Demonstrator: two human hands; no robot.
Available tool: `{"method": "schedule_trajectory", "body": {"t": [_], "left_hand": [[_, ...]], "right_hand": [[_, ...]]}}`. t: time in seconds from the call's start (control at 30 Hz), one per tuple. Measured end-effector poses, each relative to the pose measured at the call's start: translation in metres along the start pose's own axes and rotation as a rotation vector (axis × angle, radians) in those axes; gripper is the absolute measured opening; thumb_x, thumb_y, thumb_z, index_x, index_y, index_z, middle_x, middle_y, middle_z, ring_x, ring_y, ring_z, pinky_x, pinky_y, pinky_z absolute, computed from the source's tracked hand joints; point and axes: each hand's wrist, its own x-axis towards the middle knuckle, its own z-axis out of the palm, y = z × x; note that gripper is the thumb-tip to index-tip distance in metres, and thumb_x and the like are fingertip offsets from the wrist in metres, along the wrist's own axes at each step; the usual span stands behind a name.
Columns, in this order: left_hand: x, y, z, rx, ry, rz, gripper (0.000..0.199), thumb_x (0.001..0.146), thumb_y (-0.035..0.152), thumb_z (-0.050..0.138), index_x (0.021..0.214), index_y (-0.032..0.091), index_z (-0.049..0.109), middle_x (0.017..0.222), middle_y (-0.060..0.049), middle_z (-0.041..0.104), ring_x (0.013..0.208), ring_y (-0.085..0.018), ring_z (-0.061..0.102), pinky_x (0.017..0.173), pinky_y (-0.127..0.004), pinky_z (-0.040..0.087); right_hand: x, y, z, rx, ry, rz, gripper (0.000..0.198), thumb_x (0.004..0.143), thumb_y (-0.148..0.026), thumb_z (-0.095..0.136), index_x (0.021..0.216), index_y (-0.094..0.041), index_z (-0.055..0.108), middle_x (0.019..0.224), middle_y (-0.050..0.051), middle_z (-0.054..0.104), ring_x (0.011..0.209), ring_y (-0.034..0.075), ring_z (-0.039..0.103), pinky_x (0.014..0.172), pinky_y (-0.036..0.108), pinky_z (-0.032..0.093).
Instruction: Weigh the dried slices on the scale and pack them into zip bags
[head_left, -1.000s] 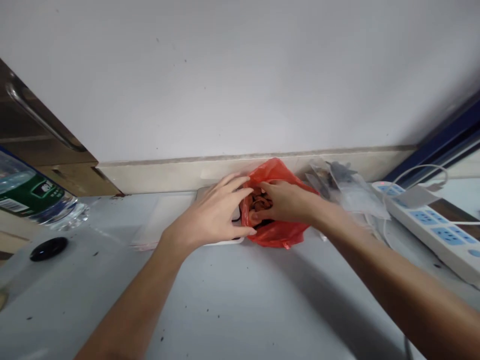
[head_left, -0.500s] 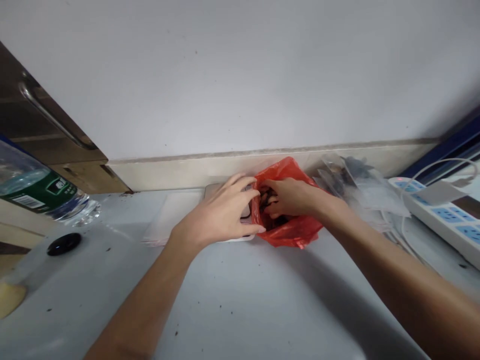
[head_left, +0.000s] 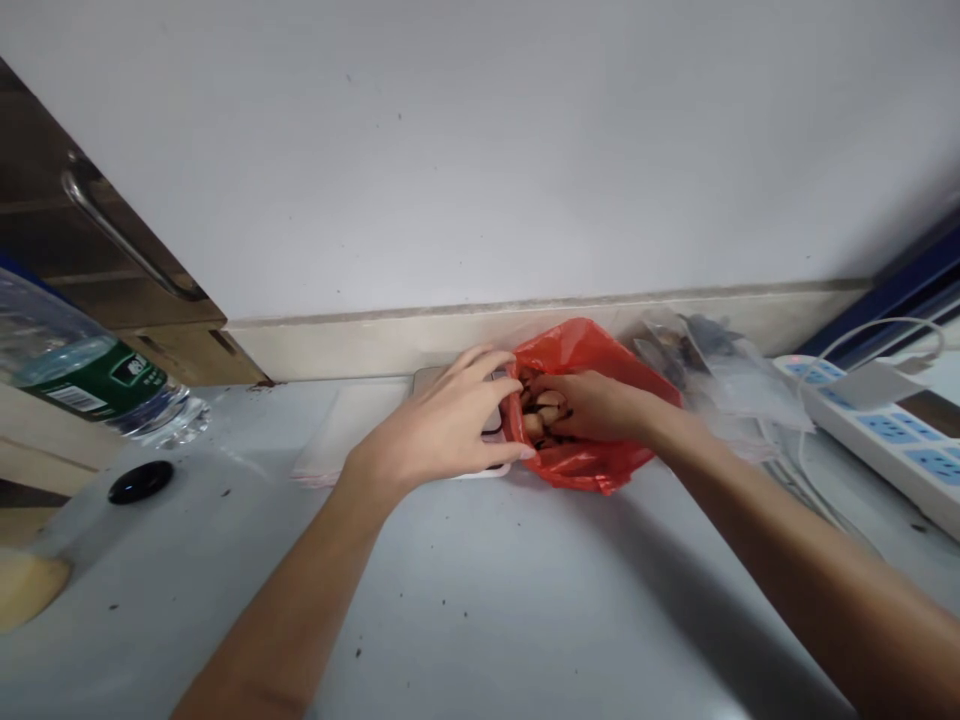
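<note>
Head view: red bag [head_left: 581, 343], wall [head_left: 525, 150] behind; left hand [head_left: 442, 415] spread wide at bag's left rim, seemingly bracing mouth open; right hand [head_left: 592, 405] inside bag among brown pieces [head_left: 533, 425], grip unclear.

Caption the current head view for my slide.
Left hand at the mouth of the red bag, right hand inside it; bottle at left, power strip at right.

The right hand [head_left: 596, 405] partly hides the red bag's [head_left: 577, 345] inside.
</note>
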Motion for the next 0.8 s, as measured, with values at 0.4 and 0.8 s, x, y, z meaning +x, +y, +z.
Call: {"method": "schedule_trajectory", "body": {"t": [0.4, 0.8], "left_hand": [[-0.001, -0.008, -0.006, -0.058, 0.017, 0.014, 0.036, 0.096, 0.051, 0.066, 0.120, 0.025, 0.073, 0.161, -0.007, 0.050, 0.153, -0.031, 0.041, 0.119, -0.041, 0.045], [-0.007, -0.016, -0.023, 0.001, -0.040, -0.089, 0.054, 0.095, 0.059, 0.059, 0.136, 0.025, 0.070, 0.152, -0.007, 0.062, 0.144, -0.033, 0.052, 0.113, -0.038, 0.045]], "right_hand": [[-0.020, 0.003, -0.033, 0.247, 0.123, 0.041, 0.002, 0.080, -0.024, 0.069, 0.078, -0.023, 0.069, 0.083, 0.005, 0.078, 0.076, 0.024, 0.070, 0.067, 0.032, 0.051], [-0.013, -0.008, -0.050, 0.173, -0.047, 0.073, 0.015, 0.076, -0.029, 0.070, 0.089, -0.024, 0.074, 0.090, 0.002, 0.078, 0.084, 0.025, 0.071, 0.071, 0.034, 0.051]]}}
